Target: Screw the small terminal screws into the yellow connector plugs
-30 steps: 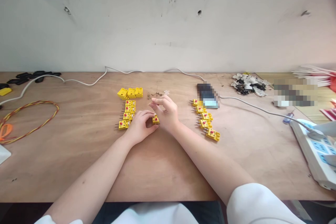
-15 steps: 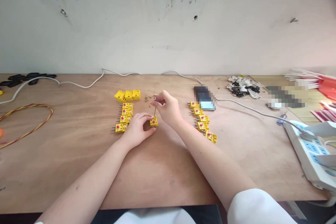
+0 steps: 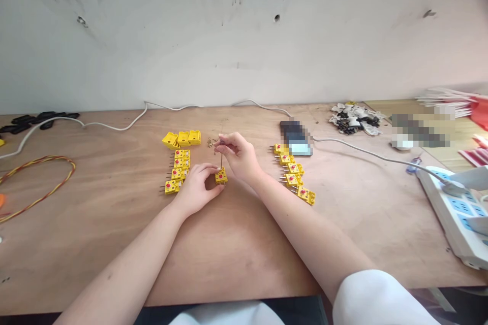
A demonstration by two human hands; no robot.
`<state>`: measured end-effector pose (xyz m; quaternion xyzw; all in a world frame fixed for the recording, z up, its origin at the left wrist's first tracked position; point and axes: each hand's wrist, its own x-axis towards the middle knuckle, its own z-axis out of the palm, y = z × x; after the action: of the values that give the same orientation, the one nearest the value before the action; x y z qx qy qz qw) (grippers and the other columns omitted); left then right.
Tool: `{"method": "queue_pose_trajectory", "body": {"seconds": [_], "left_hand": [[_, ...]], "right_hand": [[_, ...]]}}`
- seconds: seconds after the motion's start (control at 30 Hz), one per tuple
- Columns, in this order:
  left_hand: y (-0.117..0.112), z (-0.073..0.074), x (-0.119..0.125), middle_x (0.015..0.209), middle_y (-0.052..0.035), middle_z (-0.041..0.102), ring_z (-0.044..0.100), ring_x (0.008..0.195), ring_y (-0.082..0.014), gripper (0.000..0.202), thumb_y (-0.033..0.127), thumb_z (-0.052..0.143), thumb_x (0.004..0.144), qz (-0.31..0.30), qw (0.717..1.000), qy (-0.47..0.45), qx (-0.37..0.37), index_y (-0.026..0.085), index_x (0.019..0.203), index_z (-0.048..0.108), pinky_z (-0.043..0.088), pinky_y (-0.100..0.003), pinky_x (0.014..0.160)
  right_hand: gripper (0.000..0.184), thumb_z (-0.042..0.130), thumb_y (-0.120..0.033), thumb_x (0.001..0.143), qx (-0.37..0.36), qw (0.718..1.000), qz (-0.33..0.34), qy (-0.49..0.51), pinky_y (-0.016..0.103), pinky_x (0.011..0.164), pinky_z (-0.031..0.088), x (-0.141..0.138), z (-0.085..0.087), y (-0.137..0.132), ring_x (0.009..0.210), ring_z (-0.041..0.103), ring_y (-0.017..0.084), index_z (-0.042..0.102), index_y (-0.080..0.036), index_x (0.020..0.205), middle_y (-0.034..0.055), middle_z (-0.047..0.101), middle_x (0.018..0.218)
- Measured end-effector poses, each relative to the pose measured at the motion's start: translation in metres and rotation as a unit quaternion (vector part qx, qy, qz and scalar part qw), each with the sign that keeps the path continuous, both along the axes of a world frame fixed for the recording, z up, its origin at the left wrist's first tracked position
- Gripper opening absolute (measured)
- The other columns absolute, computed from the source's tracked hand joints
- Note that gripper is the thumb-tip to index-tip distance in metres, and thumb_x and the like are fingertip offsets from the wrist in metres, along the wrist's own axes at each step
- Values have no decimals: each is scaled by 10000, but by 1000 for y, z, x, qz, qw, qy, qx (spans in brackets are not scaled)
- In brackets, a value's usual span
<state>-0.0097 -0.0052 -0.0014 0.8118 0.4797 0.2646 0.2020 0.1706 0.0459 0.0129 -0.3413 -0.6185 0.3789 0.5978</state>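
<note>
While left hand (image 3: 196, 185) pinches yellow red-dotted plug (image 3: 220, 176), right hand (image 3: 236, 157) clamps thin screwdriver (image 3: 221, 159) upright

1. Left-column plugs (image 3: 176, 173): four.
2. Right-column plugs (image 3: 293, 168): five.
3. Held plug (image 3: 220, 176): one.
4. Shells (image 3: 183, 138): three, in a row.
5. Thin tool (image 3: 221, 160): one.
6. Screws (image 3: 210, 142): small heap, too small to count.
7. Power strip (image 3: 452, 209): one.
8. Wire loop (image 3: 72, 167): one.

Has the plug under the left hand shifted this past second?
No. The yellow plug, held by the left hand, sits as far right of the left row of plugs as before.
</note>
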Motion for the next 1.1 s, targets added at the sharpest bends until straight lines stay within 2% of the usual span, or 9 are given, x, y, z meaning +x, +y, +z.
{"method": "queue_pose_trajectory", "body": {"seconds": [0.2,0.33,0.43,0.5,0.63,0.73,0.9,1.0,1.1], "left_hand": [[0,1,1,1304,-43,629,560,1232,-276,326,354,711,857,-4,1000,1,-5,267,1169,670,469,-500,1095],[-1,1,0,1290,-45,634,564,1222,-278,326,352,713,854,-5,1000,-1,0,271,1167,671,480,-500,1079],[-2,1,-1,1288,-39,635,562,1224,-274,322,352,716,853,-2,1000,2,4,275,1162,670,484,-491,1078],[-2,2,-1,1292,-34,635,560,1231,-272,319,352,720,850,0,1000,3,5,278,1157,669,485,-488,1079],[-2,2,-1,1290,-43,637,563,1235,-284,317,350,709,857,-4,1000,3,5,274,1161,667,482,-505,1080],[-2,1,-1,1284,-51,638,566,1224,-291,319,343,705,855,-6,1000,-2,10,265,1162,663,481,-513,1078],[-2,1,0,1280,-45,630,561,1215,-287,325,322,705,851,-7,1000,7,13,269,1166,644,480,-498,1074],[-3,1,0,1262,-52,630,558,1205,-295,335,310,697,852,-2,1000,19,15,263,1177,633,478,-501,1061],[-3,2,1,1252,-54,632,556,1195,-298,330,298,689,854,-2,999,28,21,257,1176,630,473,-502,1057]], "right_hand": [[148,705,-374,884,57,985,-129,-97,346,751,568,-3,2,-1,780,621,168,644,-253,944,9,662,847],[158,596,-368,959,113,985,-95,-87,383,856,576,-4,-4,-6,914,671,187,648,-265,1068,47,709,972],[196,551,-373,982,81,995,-31,-46,389,892,589,-7,-2,-8,994,707,188,628,-260,1122,67,731,1104],[188,585,-388,961,43,998,-27,-46,370,840,600,-8,2,-8,952,717,186,630,-256,1088,56,740,1059],[178,649,-404,907,16,989,-132,-63,330,722,579,-8,9,-7,813,671,171,605,-237,867,21,698,881],[201,674,-411,889,26,983,-168,-63,335,706,573,-6,7,-7,754,643,166,592,-237,830,3,667,805],[212,633,-395,933,71,990,-107,-65,408,887,591,-6,-3,-9,951,717,204,646,-258,1094,65,748,1040],[308,568,-399,970,31,999,-8,-37,426,939,589,-4,-4,-6,1014,739,199,580,-275,1252,84,735,1179],[336,608,-401,943,-30,998,60,-19,404,889,600,2,-3,2,918,753,180,549,-284,1252,49,758,1067]]}}
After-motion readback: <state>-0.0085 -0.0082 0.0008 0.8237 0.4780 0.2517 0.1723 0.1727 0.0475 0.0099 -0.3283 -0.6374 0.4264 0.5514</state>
